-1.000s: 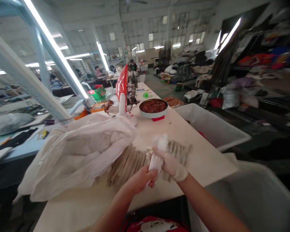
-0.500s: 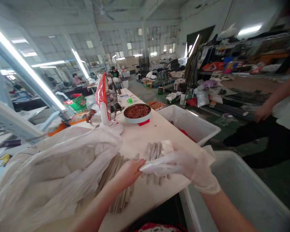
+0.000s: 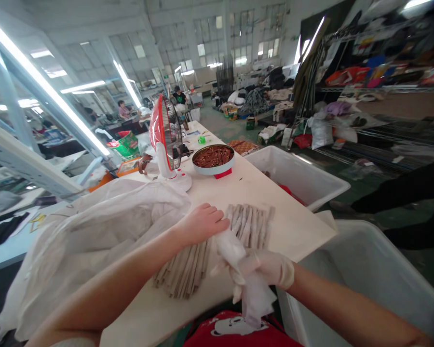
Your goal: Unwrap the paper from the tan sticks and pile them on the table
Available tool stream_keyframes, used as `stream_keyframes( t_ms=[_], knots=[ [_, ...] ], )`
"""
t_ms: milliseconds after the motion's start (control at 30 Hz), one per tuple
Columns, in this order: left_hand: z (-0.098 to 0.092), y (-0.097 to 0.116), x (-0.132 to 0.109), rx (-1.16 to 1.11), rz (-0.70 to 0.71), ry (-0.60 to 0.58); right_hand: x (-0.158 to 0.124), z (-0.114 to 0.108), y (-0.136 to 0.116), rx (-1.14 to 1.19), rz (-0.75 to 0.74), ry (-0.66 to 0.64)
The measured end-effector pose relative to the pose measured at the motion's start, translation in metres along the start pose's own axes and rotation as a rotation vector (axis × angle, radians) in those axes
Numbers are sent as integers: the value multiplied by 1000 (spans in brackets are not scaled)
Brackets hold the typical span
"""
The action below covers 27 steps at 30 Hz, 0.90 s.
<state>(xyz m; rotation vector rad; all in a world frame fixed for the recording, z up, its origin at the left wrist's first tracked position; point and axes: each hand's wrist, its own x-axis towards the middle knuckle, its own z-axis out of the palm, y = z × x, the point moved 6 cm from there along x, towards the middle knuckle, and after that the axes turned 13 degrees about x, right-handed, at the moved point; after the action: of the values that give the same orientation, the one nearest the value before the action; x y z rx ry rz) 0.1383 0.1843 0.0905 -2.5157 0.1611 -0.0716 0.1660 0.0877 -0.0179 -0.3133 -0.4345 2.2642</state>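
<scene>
While grey strips (image 3: 183, 273) lie on table (image 3: 217, 195) (pale), greenish floor (image 3: 226, 128) stretches beyond.

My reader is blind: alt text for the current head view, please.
A bare left hand and a gloved right hand hold translucent white material at a pale table; two bunches of thin grayish strips lie there, with a red-and-white fan and a round tin of brown pieces beyond.

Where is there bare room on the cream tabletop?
One patch lies between the round pale-walled tin and flat grey strips; another right of those strips, toward the white plastic bins. Crowded: left, under the thin white bag.
</scene>
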Motion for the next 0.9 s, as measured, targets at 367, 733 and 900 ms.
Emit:
stream_keyframes(
  t_ms=[367,733,900],
  knots=[
    [115,-65,-27,-913,-851,-45,4,-29,2,20,-42,240],
    [111,-3,-26,-2324,-1135,29,-7,-11,-15,254,-165,-33],
    [93,59,-12,-2611,-1086,36,2,-29,-12,353,-210,44]
  ],
)
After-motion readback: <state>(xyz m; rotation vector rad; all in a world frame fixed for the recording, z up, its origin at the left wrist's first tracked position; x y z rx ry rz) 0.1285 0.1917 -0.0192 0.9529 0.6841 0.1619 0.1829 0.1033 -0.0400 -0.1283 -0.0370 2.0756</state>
